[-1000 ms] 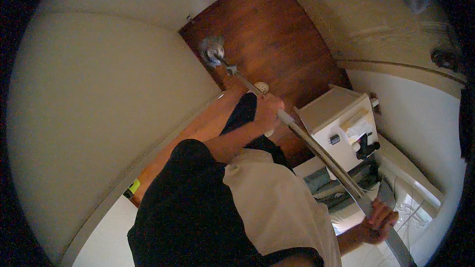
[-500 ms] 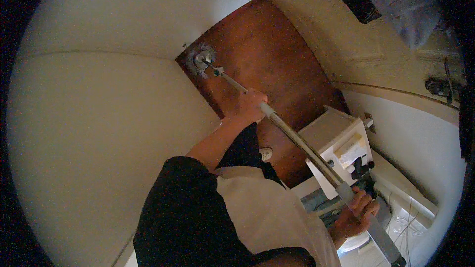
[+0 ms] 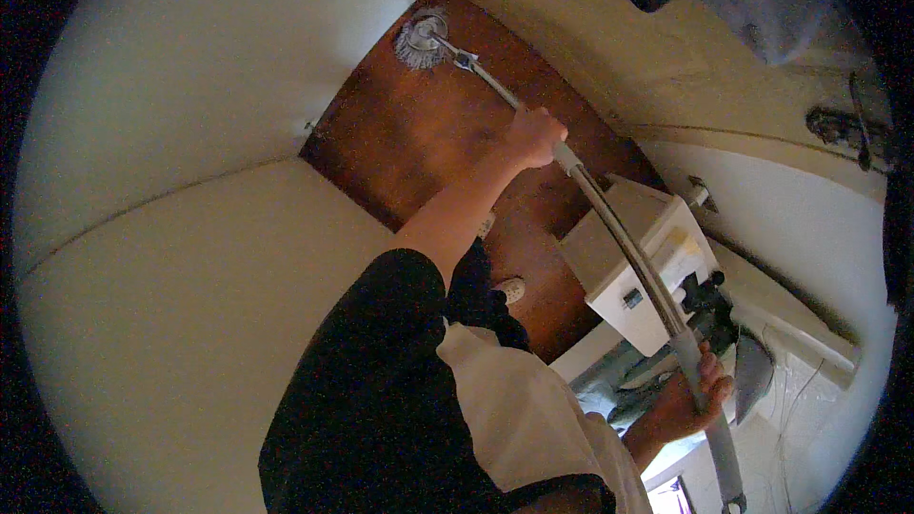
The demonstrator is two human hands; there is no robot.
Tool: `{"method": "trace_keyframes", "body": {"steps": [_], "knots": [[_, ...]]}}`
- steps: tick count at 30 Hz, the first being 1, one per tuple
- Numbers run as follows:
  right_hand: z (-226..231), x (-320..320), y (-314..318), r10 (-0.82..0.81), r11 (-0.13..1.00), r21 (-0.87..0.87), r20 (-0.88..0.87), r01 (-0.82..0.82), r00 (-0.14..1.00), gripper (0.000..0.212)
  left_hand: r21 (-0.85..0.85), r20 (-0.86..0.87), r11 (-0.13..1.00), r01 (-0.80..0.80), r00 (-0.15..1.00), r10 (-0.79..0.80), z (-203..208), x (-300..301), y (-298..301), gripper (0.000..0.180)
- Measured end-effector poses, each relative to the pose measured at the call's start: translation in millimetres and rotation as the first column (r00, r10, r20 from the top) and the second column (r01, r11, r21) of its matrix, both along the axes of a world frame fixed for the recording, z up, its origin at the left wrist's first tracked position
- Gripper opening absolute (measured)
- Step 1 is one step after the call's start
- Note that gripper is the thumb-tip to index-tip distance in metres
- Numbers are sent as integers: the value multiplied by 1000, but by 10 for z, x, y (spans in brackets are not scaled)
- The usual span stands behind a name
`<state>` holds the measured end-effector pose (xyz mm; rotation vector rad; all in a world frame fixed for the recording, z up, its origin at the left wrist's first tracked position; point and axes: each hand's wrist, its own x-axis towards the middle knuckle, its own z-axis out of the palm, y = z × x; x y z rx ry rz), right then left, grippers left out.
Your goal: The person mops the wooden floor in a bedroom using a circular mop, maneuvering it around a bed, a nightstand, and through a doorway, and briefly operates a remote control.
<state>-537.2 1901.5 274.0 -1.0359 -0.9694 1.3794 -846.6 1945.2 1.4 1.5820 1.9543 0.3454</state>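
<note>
Head view: left hand [image 3: 538,138] grips the mop [image 3: 621,230] partway down, right hand [image 3: 681,407] clasps it near the upper end; mop head [image 3: 417,43] on wooden floor [image 3: 381,138] by the far corner. Mopping looks under way; done and undone floor can't be told apart. White cabinet [image 3: 586,249] at right, walls [image 3: 171,76] and beige door [image 3: 571,33] likely limit the swing.

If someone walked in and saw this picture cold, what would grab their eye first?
Probably the long mop slanting across the view, its shaggy grey head on the reddish-brown floor near the top. The left hand grips the pole midway and the right hand holds it lower right. Next, perhaps, the big black sleeve at lower left and the white cabinet right of centre.
</note>
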Motion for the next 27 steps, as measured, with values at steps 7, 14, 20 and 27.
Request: {"method": "trace_keyframes", "body": {"steps": [7,14,20,27], "knots": [[199,594,-460,-160,982,-47,300,182,940,14,36,37,981,192,980,-193,38,644,104,6],[1190,1171,-875,-565,823,168,345,542,750,12,189,337,911,366,847,-410,396,2182,167,6],[1414,1260,-700,-724,688,523,528,503,443,12,214,391,915,343,828,-402,727,2306,-300,6],[1174,999,-479,-122,985,117,-46,126,991,18,231,253,969,84,957,-143,647,1481,-815,9]]}}
